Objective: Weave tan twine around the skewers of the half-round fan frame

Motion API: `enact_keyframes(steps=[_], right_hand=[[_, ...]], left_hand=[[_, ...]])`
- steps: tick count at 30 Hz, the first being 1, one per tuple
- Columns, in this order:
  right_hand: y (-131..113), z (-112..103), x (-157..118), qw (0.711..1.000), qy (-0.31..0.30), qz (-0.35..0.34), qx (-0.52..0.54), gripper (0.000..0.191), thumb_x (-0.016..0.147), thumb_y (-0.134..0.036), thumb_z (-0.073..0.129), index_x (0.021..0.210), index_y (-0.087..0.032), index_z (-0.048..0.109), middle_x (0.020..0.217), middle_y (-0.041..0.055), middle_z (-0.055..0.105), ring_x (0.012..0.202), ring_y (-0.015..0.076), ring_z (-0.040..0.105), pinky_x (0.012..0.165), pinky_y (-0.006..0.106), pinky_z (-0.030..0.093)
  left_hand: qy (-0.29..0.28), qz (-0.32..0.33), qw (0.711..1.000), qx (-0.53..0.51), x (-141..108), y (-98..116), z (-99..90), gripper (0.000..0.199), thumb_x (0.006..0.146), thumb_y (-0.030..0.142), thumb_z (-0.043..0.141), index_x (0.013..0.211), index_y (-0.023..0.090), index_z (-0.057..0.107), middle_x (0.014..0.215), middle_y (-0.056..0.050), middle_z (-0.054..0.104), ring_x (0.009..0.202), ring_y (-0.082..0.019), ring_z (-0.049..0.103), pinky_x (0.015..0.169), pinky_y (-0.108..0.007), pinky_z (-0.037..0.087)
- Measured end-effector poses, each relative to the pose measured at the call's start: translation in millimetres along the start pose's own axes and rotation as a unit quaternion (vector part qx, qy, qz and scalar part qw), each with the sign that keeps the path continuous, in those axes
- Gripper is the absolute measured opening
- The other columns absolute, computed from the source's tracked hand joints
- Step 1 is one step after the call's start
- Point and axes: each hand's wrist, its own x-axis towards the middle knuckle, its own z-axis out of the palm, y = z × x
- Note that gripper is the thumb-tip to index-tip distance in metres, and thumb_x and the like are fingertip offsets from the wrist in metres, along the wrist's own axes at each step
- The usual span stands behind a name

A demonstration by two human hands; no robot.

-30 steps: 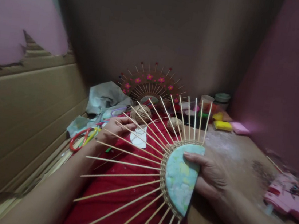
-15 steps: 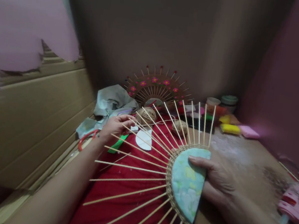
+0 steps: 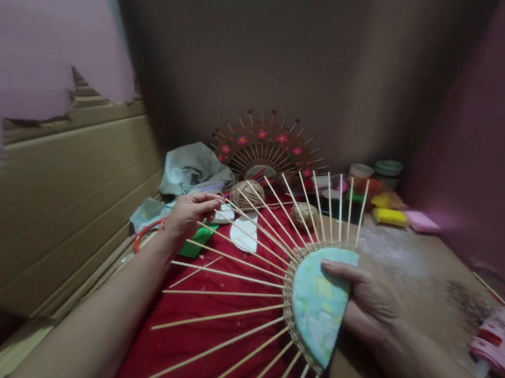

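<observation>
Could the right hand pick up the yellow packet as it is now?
Probably not yet: the right hand is holding the fan. Otherwise, the way to the yellow packet looks free.

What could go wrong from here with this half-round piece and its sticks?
Twist: the right hand grips the half-round base at its straight edge, so a knock on the long sticks might turn it.

Poke: stick ends lie close to the left hand; contact is unclear, but one could jab it or bend.

Snag: sticks cross in front of the twine ball; loose twine might catch if they dip.
</observation>
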Motion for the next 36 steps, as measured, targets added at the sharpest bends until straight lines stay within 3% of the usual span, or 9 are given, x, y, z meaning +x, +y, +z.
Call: enact_keyframes(steps=[6, 10, 13, 15, 18, 21, 24, 31, 36], right_hand=[[-3, -4, -3, 1.000, -0.026, -0.011, 0.011, 0.017, 0.066, -0.002, 0.056, 0.074, -0.013, 0.065, 0.066, 0.0061, 0.070, 0.064, 0.0204, 0.066, 0.079, 0.040, 0.051], [-4, -6, -6, 0.998, -0.054, -0.017, 0.024, 0.018, 0.063, -0.002, 0.055, 0.072, -0.014, 0.065, 0.066, 0.0046, 0.070, 0.061, 0.0182, 0.065, 0.079, 0.039, 0.051], [-4, -6, -6, 0.997, -0.070, -0.008, 0.027, 0.016, 0.062, -0.003, 0.056, 0.071, -0.011, 0.065, 0.062, 0.0055, 0.070, 0.058, 0.0176, 0.065, 0.076, 0.038, 0.052], [-5, -5, -6, 0.997, -0.076, -0.003, 0.026, 0.014, 0.060, -0.004, 0.058, 0.071, -0.010, 0.066, 0.061, 0.0063, 0.069, 0.057, 0.0181, 0.064, 0.076, 0.038, 0.052], [-6, -4, -5, 0.996, -0.079, -0.018, 0.027, 0.015, 0.060, -0.004, 0.058, 0.070, -0.011, 0.066, 0.061, 0.0054, 0.069, 0.058, 0.0177, 0.064, 0.079, 0.038, 0.050], [-6, -4, -5, 0.997, -0.075, -0.028, 0.023, 0.015, 0.062, -0.003, 0.057, 0.069, -0.014, 0.066, 0.063, 0.0045, 0.070, 0.061, 0.0172, 0.064, 0.084, 0.038, 0.048], [-5, -7, -2, 0.996, -0.084, -0.028, 0.017, 0.015, 0.063, -0.003, 0.058, 0.072, -0.013, 0.065, 0.067, 0.0050, 0.070, 0.064, 0.0179, 0.064, 0.087, 0.040, 0.045], [-3, -7, 1, 0.996, -0.088, -0.021, 0.027, 0.018, 0.063, -0.003, 0.055, 0.075, -0.012, 0.064, 0.062, 0.0052, 0.068, 0.065, 0.0191, 0.064, 0.086, 0.043, 0.045], [-1, -6, 0, 0.993, -0.111, -0.015, 0.019, 0.016, 0.062, -0.004, 0.056, 0.073, -0.011, 0.065, 0.062, 0.0053, 0.068, 0.063, 0.0196, 0.064, 0.087, 0.045, 0.044]], left_hand=[[-0.106, -0.041, 0.984, 0.138, 3, -18, -8.9, 0.022, 0.059, 0.027, 0.071, 0.075, 0.012, 0.071, 0.068, -0.008, 0.066, 0.058, -0.015, 0.056, 0.053, -0.025, 0.041], [-0.184, -0.038, 0.956, 0.224, 3, -22, 3.7, 0.010, 0.053, 0.021, 0.072, 0.058, 0.013, 0.069, 0.059, -0.005, 0.062, 0.059, -0.016, 0.054, 0.053, -0.024, 0.040], [-0.216, -0.020, 0.947, 0.239, -3, -10, 17.5, 0.017, 0.053, 0.016, 0.069, 0.069, 0.014, 0.071, 0.074, -0.005, 0.064, 0.065, -0.014, 0.054, 0.056, -0.023, 0.040], [-0.236, -0.023, 0.944, 0.228, -11, 4, 24.9, 0.043, 0.054, 0.016, 0.068, 0.097, 0.017, 0.068, 0.086, -0.005, 0.064, 0.062, -0.012, 0.053, 0.052, -0.021, 0.039], [-0.274, -0.053, 0.950, 0.140, -27, 24, 35.0, 0.049, 0.062, 0.019, 0.065, 0.110, 0.017, 0.061, 0.080, -0.005, 0.064, 0.050, -0.009, 0.048, 0.044, -0.019, 0.033], [-0.258, -0.102, 0.960, 0.046, -46, 33, 50.8, 0.042, 0.064, 0.020, 0.067, 0.106, 0.017, 0.065, 0.069, -0.006, 0.064, 0.039, -0.008, 0.043, 0.038, -0.021, 0.030], [-0.262, -0.159, 0.951, -0.045, -63, 35, 71.1, 0.036, 0.062, 0.019, 0.069, 0.098, 0.017, 0.067, 0.075, -0.008, 0.066, 0.045, -0.011, 0.050, 0.040, -0.022, 0.034], [-0.235, -0.178, 0.949, -0.110, -86, 40, 95.2, 0.014, 0.068, 0.026, 0.067, 0.074, 0.013, 0.068, 0.068, -0.008, 0.065, 0.056, -0.017, 0.058, 0.048, -0.025, 0.043], [-0.306, -0.197, 0.922, -0.129, -87, 34, 103.2, 0.018, 0.071, 0.023, 0.064, 0.082, 0.011, 0.068, 0.078, -0.011, 0.067, 0.073, -0.023, 0.062, 0.065, -0.032, 0.048]])
